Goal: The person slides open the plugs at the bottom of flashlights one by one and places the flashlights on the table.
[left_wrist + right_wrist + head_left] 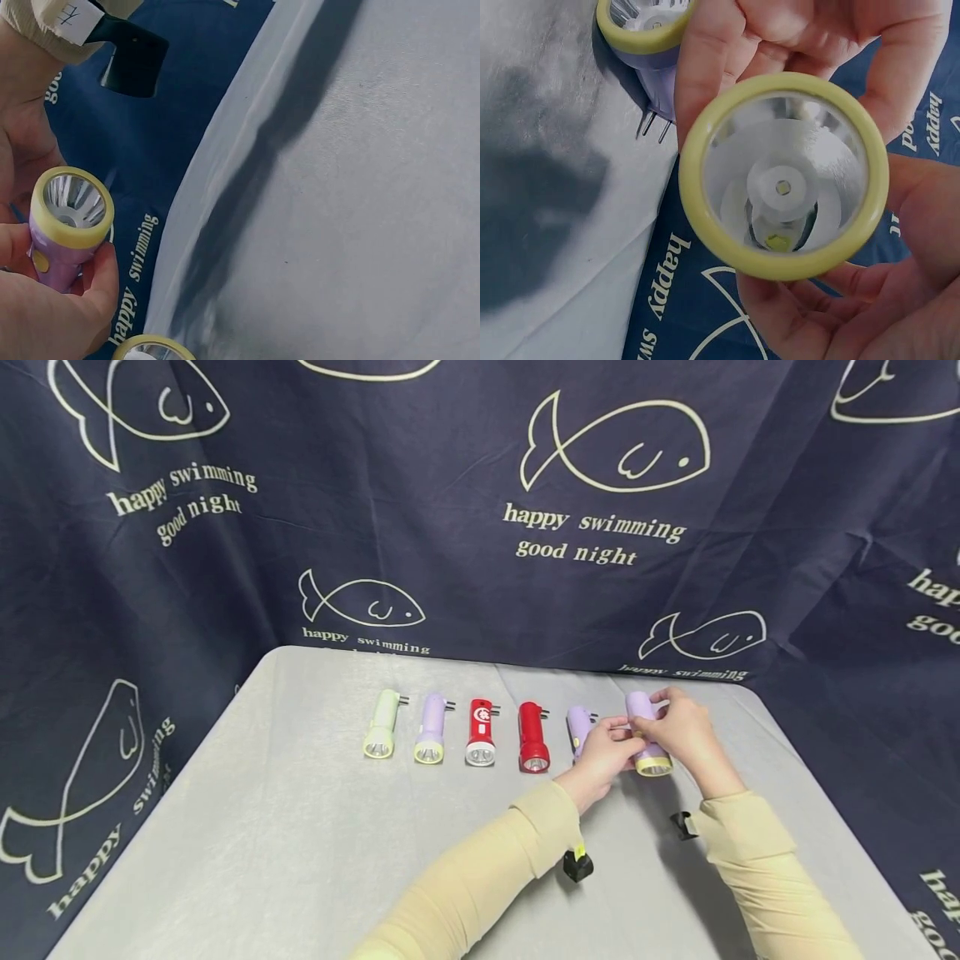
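Both hands hold a lavender flashlight [652, 764] with a yellow rim, lifted above the right part of the table. My left hand [602, 752] grips its left side, thumb and fingers around the body in the left wrist view. From the other side, my right hand [688, 733] holds the upper body. The lens [784, 187] faces the right wrist camera, and there the rim hides most of the body. Just left of the hands, another lavender flashlight [580, 725] lies on the table, partly covered by the left hand, its plug prongs sticking out.
Leftward along the row lie a dark red flashlight [533, 735], a red and white one [481, 731], a lavender one [432, 727] and a pale green one [382, 722]. The grey table [300, 827] meets a dark blue fish-print curtain [450, 510] at its back edge.
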Demonstrator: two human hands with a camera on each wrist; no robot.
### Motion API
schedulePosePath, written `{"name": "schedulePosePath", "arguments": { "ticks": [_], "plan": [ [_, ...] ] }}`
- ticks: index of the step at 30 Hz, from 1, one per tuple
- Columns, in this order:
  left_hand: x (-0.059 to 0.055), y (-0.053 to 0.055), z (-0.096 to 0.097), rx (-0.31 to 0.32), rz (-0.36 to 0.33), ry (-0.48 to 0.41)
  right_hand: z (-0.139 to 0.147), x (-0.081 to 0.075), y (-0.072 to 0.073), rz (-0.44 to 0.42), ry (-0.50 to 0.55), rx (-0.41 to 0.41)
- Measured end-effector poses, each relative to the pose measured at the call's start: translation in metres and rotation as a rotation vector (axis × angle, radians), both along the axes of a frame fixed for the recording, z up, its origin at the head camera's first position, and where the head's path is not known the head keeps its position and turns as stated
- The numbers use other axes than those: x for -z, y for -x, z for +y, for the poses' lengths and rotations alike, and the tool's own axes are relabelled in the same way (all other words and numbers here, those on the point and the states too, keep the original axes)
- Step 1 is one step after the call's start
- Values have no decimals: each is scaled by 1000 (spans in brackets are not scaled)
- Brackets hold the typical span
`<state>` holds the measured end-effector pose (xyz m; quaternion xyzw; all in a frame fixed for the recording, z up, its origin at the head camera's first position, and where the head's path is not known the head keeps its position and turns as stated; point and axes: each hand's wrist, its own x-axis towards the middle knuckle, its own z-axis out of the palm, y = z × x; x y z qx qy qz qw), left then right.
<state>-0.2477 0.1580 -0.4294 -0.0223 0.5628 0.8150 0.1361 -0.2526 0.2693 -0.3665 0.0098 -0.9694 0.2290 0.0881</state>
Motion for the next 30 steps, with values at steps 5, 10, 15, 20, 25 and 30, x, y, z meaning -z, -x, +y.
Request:
{"name": "schedulePosePath", "arguments": {
  "ticks": [5, 10, 15, 20, 25, 30],
  "plan": [
    [-3, 0, -4, -12, -6, 7, -3, 1, 0, 12, 9, 0],
    [-5, 0, -7, -33, -3, 18, -8, -1, -1, 9, 12, -6],
    [-8, -1, -11, -45, -5, 22, -11, -1, -2, 6, 25, -19],
    [-9, -1, -14, -39, -18, 37, -12, -1, -2, 5, 34, -35],
    [-10, 1, -19, -25, -11, 30, -12, 0, -2, 14, 62, -48],
    [-14, 5, -29, -28, 4, 72, -11, 2, 0, -2, 218, -91]
  ]
}}
